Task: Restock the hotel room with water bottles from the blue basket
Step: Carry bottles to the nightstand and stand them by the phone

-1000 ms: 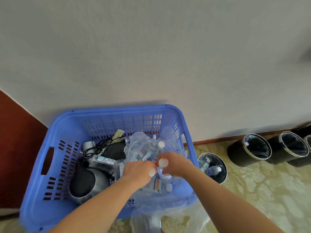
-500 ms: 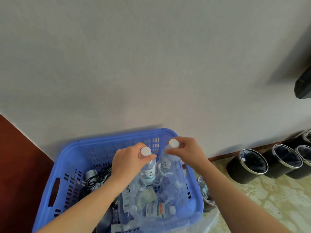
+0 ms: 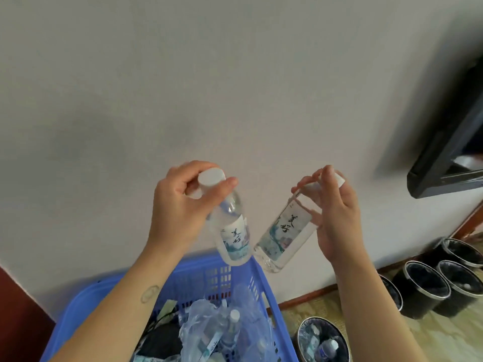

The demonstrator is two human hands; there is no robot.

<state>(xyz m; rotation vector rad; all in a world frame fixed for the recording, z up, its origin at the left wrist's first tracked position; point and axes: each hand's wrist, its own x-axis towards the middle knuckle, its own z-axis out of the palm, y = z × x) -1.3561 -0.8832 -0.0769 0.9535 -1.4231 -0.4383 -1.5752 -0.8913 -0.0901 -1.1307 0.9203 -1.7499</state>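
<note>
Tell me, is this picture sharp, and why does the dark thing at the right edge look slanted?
Head view: soft even light, no strong glare; left hand and right hand look sharp, labels on the left bottle and right bottle legible; the dark screen is smeared and slanted, probably wide-angle stretch near the edge.

1. The blue basket (image 3: 198, 267) is a solid mid-blue, its walls pierced with a grid of small slots.
2. Above its far rim, the first water bottle (image 3: 232, 231) is clear, with a white cap (image 3: 211, 176) and a white label (image 3: 236, 240) bearing black brush characters over a blue-green and pink print.
3. Up and right of the basket, the second water bottle (image 3: 283, 236) shows the same colours and print.
4. Inside the basket, the plastic bag (image 3: 203, 320) is translucent and bluish.
5. Right of the basket, the waste bins (image 3: 418, 293) are black with silver rims.
6. The carpet (image 3: 444, 340) beside the basket is yellow-green with a pale cream pattern.
7. Behind the basket, the wall (image 3: 235, 87) is off-white and the skirting board (image 3: 308, 296) reddish-brown.
</note>
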